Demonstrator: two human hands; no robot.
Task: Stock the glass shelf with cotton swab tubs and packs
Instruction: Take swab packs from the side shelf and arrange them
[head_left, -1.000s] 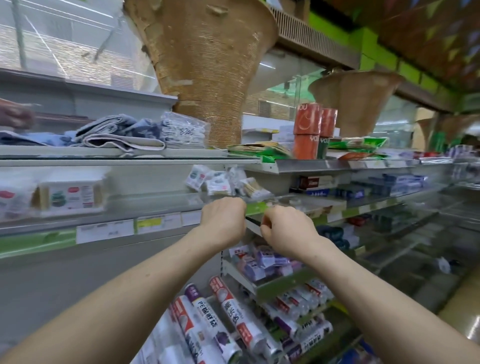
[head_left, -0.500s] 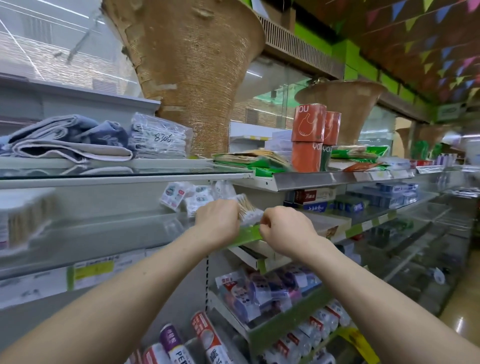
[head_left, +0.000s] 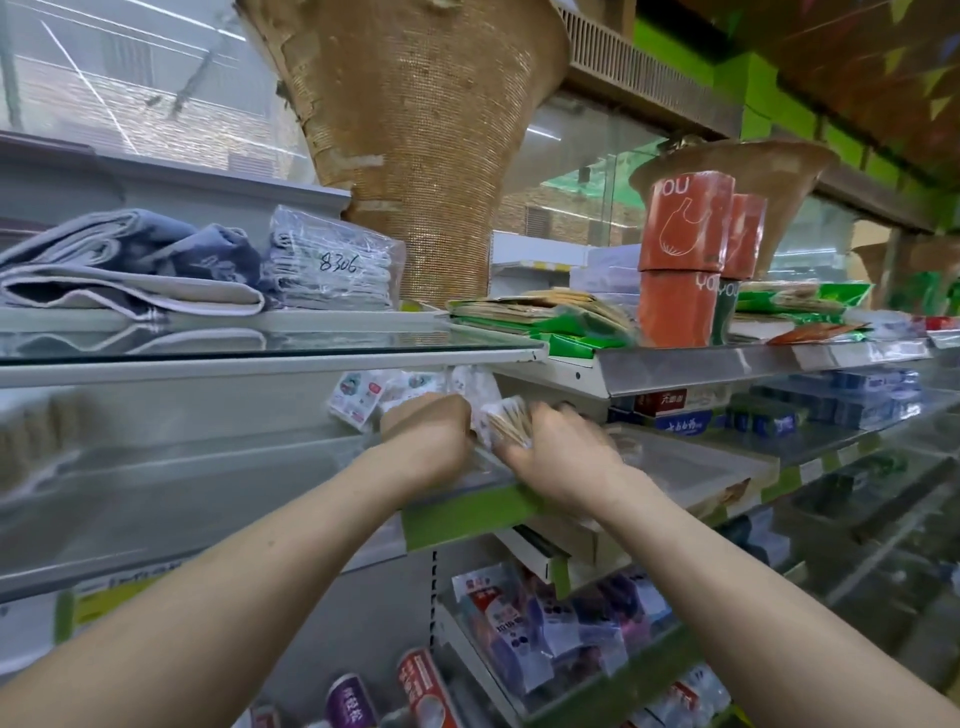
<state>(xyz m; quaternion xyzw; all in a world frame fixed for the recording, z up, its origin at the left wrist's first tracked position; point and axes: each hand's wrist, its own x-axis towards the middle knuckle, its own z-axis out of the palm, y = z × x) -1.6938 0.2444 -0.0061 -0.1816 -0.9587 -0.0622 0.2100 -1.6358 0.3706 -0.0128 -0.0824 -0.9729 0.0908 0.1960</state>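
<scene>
Head view: at the glass shelf (head_left: 234, 467), the right hand (head_left: 563, 454) grips a cotton swab pack (head_left: 506, 427) just beside other packs (head_left: 358, 397). The left hand (head_left: 428, 434) is curled, its grasp hidden. The pack should probably be set upright, snug against its neighbours.

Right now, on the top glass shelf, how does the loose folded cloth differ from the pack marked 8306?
The folded cloth lies bare; the 8306 pack is wrapped in clear plastic with the number handwritten on it. The cloth spreads wide in loose, uneven folds; the pack is a compact, squarer stack. The cloth sits left, the pack right. Both are grey-blue fabric on the same top glass shelf.
</scene>
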